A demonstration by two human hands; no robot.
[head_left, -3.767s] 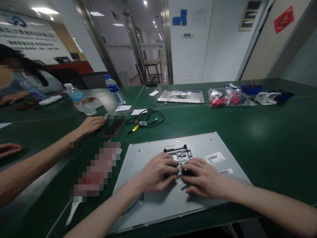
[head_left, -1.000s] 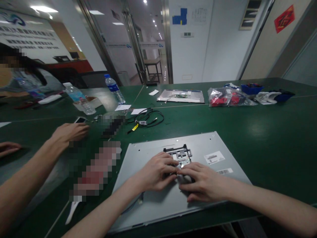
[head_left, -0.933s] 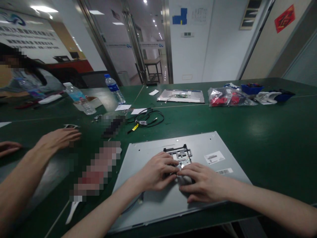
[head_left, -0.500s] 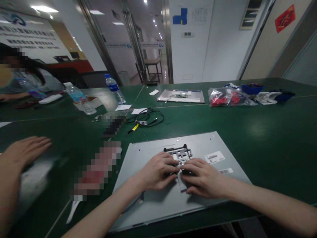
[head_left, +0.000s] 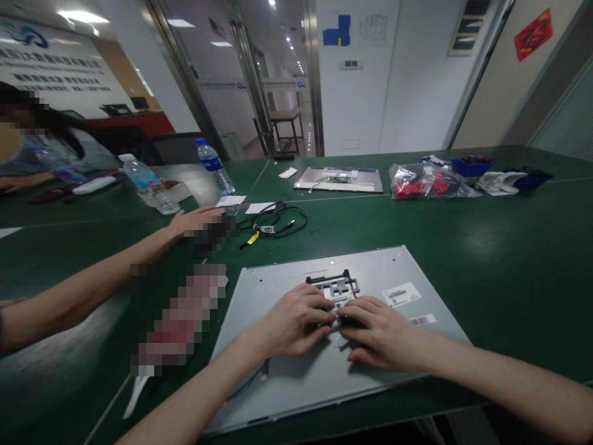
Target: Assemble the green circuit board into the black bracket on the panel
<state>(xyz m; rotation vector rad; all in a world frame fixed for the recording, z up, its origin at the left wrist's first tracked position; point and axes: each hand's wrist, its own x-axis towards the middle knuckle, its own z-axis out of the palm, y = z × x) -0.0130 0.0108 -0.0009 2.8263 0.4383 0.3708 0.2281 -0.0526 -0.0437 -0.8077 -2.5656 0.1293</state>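
Observation:
A flat grey panel (head_left: pixel 287 395), probably the back of a display screen, lies on the table in front of me. On its middle sits a dark metal bracket (head_left: pixel 331 284) with cut-outs. Just below that bracket my left hand (head_left: pixel 296 318) rests with curled fingers. My right hand (head_left: pixel 382 330) faces it, fingers bent inward, the fingertips of both nearly meeting. A small pale strip (head_left: pixel 341 340) shows between them. What the fingertips grip is mostly hidden. Two white labels, one of them a barcode label (head_left: pixel 401 295), are stuck right of the bracket.
Another person's hand (head_left: pixel 197 220) reaches in from the left, beside a coiled black cable (head_left: pixel 282 228). Further back stand water bottles (head_left: pixel 215 167), a second thin panel (head_left: pixel 310 179) with a circuit board, and a clear bag (head_left: pixel 433 182) with red items. The green table (head_left: pixel 500 266) extends right.
The other person's hand has moved from the left edge inward and away, toward the cable. Less of the pale strip shows between my fingertips; my hands have otherwise barely moved.

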